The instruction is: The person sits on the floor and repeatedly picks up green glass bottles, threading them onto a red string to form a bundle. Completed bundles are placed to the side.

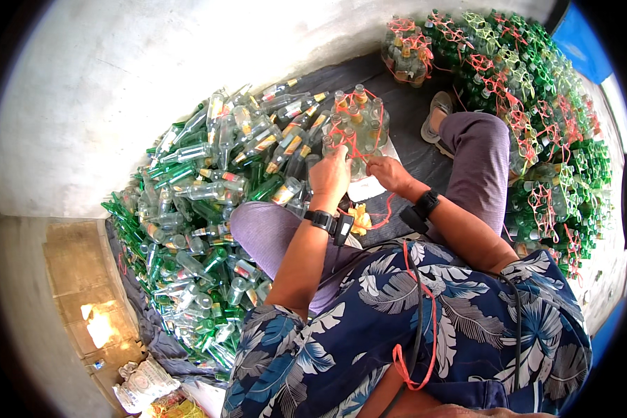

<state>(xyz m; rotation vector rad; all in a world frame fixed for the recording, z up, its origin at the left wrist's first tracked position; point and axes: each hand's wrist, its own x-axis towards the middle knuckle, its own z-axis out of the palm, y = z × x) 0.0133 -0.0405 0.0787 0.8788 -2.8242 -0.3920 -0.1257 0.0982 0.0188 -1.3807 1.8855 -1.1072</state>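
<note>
In front of me stands a bundle of upright clear glass bottles (359,132) with red plastic string (356,148) looped around their necks. My left hand (330,174) is closed at the near left side of the bundle, with the string at its fingertips beside a bottle neck. To its right, my right hand (391,173) pinches the string at the near edge of the bundle. Its fingers hide the exact grip. A white board or sheet (366,188) shows under the bottles. Below my hands lies a crumpled yellow piece (360,219) with loose red string (386,213) beside it.
Loose green and clear bottles (195,188) are heaped on my left, against the pale wall (118,90). Tied bundles (536,125) crowd the right side, and another bundle (407,52) stands farther off. Dark sheeting (411,108) covers the floor. Cardboard (83,279) lies lower left.
</note>
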